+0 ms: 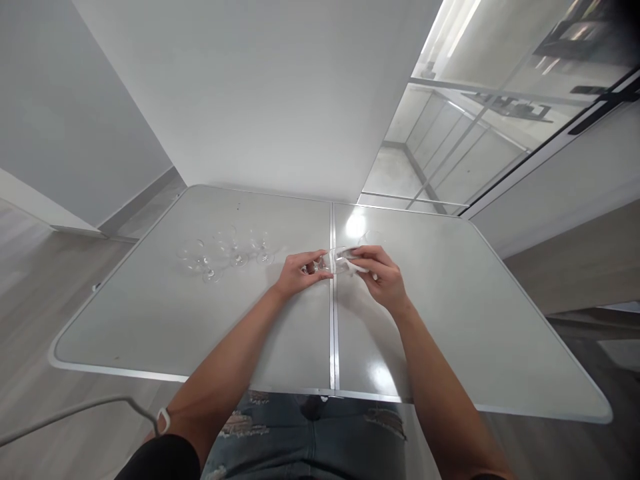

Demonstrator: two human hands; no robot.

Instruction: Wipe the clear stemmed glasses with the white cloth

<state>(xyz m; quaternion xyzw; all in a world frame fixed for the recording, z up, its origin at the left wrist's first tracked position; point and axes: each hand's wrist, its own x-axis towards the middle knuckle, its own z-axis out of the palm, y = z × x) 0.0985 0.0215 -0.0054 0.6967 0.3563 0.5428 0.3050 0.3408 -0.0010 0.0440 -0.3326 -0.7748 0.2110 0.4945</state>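
My left hand (300, 272) is closed around the stem end of a clear stemmed glass (338, 260), which is tilted on its side above the table's middle seam. At the glass's mouth, my right hand (383, 277) pinches a white cloth or tissue (356, 267) against the rim. Part of the cloth is hidden by the fingers. Left of my hands, several clear stemmed glasses (237, 257) stand in a group on the table. Just beyond my right hand a faint round transparent outline (373, 237) shows; I cannot tell whether it is another glass.
The pale folding table (440, 320) has a metal rim and a metal seam (334, 347) across its middle. A white wall (260, 100) rises behind its far edge. At the right is a glass-paned door (435, 147). A grey cable (75, 410) runs near my left arm.
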